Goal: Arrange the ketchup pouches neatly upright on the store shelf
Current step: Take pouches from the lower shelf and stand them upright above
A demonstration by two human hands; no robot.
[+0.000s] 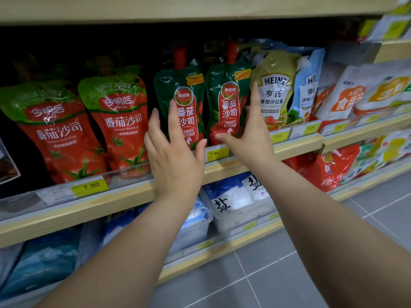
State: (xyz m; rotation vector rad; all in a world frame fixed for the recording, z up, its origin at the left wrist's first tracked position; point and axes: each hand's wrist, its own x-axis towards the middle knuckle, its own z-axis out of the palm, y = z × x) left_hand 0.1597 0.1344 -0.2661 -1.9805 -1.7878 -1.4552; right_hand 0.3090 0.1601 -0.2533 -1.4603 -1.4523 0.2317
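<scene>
Two dark green ketchup pouches stand side by side on the shelf (244,161), long axes close to upright. The left hand (175,158) lies open on the left pouch (186,96), its fingers (172,116) pointing to 12 o'clock. The right hand (251,138), also open, flanks the right pouch (226,96) from 3 o'clock. Neither hand grips anything.

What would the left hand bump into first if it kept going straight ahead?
Most likely the left dark green ketchup pouch. The left hand points up and into the shelf, fingers already spread over that pouch's front and left edge. How much gap is left is hard to tell.
</scene>
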